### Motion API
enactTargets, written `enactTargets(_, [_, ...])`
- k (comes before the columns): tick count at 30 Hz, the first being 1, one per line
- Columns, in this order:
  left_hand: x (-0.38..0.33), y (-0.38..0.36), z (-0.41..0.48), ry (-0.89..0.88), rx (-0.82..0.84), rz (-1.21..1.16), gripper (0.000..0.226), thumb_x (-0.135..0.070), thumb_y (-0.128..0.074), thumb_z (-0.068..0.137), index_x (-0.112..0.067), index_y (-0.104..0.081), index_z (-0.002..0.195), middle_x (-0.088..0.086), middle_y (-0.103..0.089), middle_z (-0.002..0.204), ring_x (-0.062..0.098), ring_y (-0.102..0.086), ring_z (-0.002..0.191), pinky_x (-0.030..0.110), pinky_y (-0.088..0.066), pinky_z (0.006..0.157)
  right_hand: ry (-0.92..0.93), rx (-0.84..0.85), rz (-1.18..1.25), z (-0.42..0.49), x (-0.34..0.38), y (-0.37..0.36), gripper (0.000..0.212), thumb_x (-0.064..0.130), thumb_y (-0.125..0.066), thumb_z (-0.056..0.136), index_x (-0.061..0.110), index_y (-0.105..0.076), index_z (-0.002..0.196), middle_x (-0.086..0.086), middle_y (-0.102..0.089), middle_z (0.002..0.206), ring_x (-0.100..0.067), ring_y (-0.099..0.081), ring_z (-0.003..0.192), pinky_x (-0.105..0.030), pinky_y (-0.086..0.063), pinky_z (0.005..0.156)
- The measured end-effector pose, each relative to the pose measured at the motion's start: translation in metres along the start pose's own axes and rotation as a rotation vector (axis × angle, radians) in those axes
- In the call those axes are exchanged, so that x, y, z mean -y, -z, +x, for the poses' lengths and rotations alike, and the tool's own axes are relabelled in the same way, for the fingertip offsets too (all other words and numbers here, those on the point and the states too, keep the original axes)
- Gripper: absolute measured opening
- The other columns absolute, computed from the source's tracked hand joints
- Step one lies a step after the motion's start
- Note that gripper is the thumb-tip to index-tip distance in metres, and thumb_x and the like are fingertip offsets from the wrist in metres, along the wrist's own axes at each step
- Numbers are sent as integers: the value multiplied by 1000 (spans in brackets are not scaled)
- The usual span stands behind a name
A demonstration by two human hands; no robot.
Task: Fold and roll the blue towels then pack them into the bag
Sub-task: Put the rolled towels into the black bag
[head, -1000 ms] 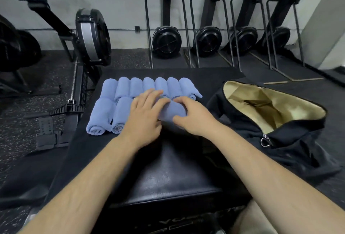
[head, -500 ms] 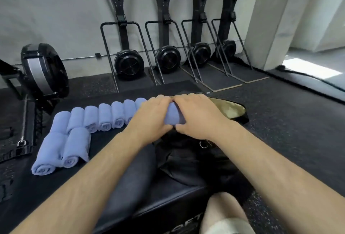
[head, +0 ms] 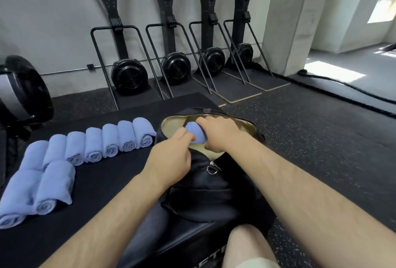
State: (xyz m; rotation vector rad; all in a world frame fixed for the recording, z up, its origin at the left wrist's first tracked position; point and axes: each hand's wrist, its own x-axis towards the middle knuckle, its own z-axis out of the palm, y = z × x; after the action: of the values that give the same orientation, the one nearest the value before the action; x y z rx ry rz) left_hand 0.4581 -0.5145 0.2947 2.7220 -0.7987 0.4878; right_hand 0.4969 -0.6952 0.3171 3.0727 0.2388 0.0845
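A: Two hands over the bag (head: 205,192). Left hand (head: 171,156) curled on the near end of a rolled towel (head: 195,131). Right hand (head: 218,134) wrapped round its far side.

B: So both gripping the same roll?

A: Yes. Held tight between them, right above the open mouth of the bag. Tan lining (head: 171,126) showing inside.

B: In the bag already?

A: Hard to tell. Low end hidden behind the fingers. Top end poking up, blue and round.

B: And the bag?

A: Black, soft, slumped on the desk (head: 102,184), at its right end. Zip pull (head: 212,169) with a metal ring hanging on the near side, just below the hands.

B: Other towels?

A: Lots. A row (head: 102,142) of rolls side by side on the desk, left of the bag, all touching. Swirly ends facing this way. Last roll just beside the bag's edge.

B: More?

A: Two bigger-looking rolls (head: 38,192) in front of the row, at the far left, lying next to each other.

B: Around the desk?

A: Dark speckled floor (head: 321,143). Four black machines (head: 175,68) standing against the grey wall, each with a round fan at the bottom. One more round black thing (head: 21,90) at the left edge. A bare knee (head: 246,244) at the bottom. Bright patch of light on the floor far right.
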Motion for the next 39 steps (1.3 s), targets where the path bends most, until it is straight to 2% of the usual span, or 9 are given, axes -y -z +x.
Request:
enactTargets(5, [8,-17,4,-24,246,146,46,-8,-44,94,-19,-45,138,-1,-50,129,29,-63,97,42,-48,67,26,120,-13,39,7,-32,45,34,-64,88,23,-45,127,-4,-56,131,-32,-57,120,-39,-36,81])
enactTargets(11, [10,-23,3,-50,274,275,31,-7,-46,91,-14,-52,120,6,-41,131,28,-49,78,35,-20,49,-66,331,63,79,15,-58,67,48,-56,79,25,-44,141,-4,-54,142,-33,-53,129,-44,-43,103])
enactTargets(15, [23,-26,5,-60,246,341,44,-9,-51,91,-19,-48,133,2,-50,127,28,-63,85,32,-14,47,-104,364,98,99,17,-68,81,52,-46,71,31,-36,149,-6,-42,155,-36,-42,140,-57,-37,111])
enactTargets(17, [27,-27,7,-124,211,322,28,-7,-70,76,-18,-62,101,1,-60,97,24,-66,70,30,-11,44,-112,389,88,107,15,-71,78,47,-51,85,29,-28,157,-8,-31,162,-38,-31,147,-59,-31,115])
enactTargets(20, [31,-26,7,-154,158,321,43,1,-84,36,-18,-54,60,0,-49,60,22,-46,35,24,9,51,-116,388,10,120,11,-74,76,40,-58,95,26,-21,161,-9,-23,166,-37,-23,151,-56,-22,121])
enactTargets(26, [30,-14,5,-114,73,306,38,6,-79,42,-16,-56,63,0,-48,63,24,-31,34,22,9,50,-121,235,-122,127,2,-83,58,29,-53,100,22,-35,155,-9,-35,159,-32,-29,147,-44,-24,120])
enactTargets(29, [27,-9,5,-106,40,301,37,5,-80,44,-16,-57,64,-1,-49,64,22,-38,34,23,9,49,-173,222,-109,127,2,-79,51,25,-49,103,21,-40,153,-13,-32,159,-35,-30,146,-46,-30,117])
enactTargets(34, [26,-8,2,-87,27,290,36,4,-81,45,-17,-59,66,-3,-50,66,21,-38,36,23,9,49,-225,286,72,128,4,-62,54,22,-52,102,10,-39,153,-12,-39,158,-34,-34,147,-52,-33,117])
enactTargets(39, [26,-7,1,-71,14,286,34,3,-81,50,-18,-61,68,-3,-51,68,20,-33,37,21,7,47,-278,203,176,129,11,-70,63,18,-54,98,10,-29,155,-19,-41,152,-39,-44,139,-51,-44,108])
